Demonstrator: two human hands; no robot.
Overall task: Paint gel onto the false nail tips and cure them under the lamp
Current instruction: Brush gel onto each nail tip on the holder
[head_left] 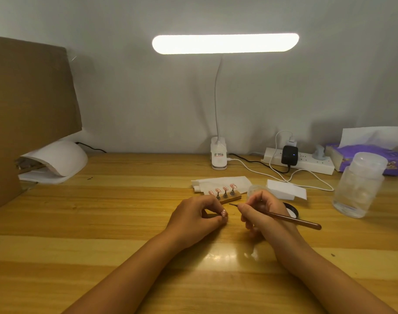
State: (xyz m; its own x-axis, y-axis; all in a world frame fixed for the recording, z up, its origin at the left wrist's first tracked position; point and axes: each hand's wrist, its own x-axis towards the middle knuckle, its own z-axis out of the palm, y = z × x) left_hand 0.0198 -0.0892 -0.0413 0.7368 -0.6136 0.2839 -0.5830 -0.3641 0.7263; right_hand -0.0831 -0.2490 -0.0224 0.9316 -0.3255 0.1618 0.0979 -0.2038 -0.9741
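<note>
My left hand [196,219] pinches a pink false nail tip [223,213] between thumb and fingers, low over the wooden table [103,223]. Just to its right, my right hand [260,211] grips a thin brown brush [290,219]; its dark tip points left toward the nail, a short gap away. Behind both hands a small wooden holder [232,197] carries several pink nail tips [225,189] on little stands. A white curing lamp [62,160] sits at the far left of the table.
A lit desk lamp [225,43] clips on at the table's back. A power strip [304,163], cables, tissue pack [365,155], clear plastic bottle [358,185], white paper pads [286,189], small jar [255,189] and black lid [293,210] lie right. Cardboard [28,98] stands left.
</note>
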